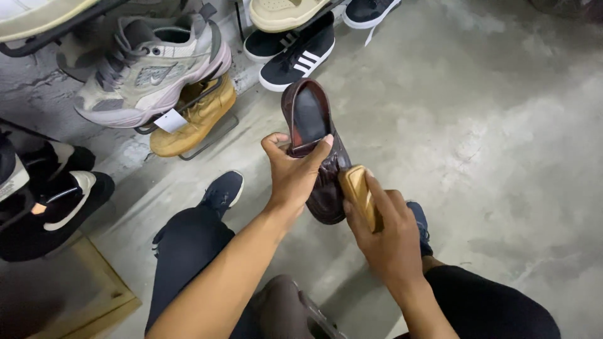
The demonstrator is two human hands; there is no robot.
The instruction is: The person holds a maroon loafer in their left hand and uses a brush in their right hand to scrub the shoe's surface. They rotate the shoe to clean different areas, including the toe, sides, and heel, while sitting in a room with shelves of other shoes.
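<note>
Our left hand [290,172] is closed around the dark brown leather loafer [317,150]: the thumb hooks over the rim of the shoe opening and the remaining fingers wrap the near side. We hold the loafer in the air above the floor, heel end up and away from us, toe pointing down toward our lap. Our right hand [383,235] is clenched on a wooden-backed shoe brush [361,194], fingers curled over its back, and the brush lies against the loafer's right side near the toe.

Below the hands, our legs in dark trousers and our dark blue sneakers [223,191] rest on the grey concrete floor [490,125]. To the right of the hands and beyond them, the floor offers wide open room. To the left, the space is bounded by a grey chunky sneaker [151,69] resting on a tan suede shoe [198,119], with black sneakers with white stripes [295,53] beyond. Black shoes [47,194] sit at the far left edge, above a wooden board [94,295].
</note>
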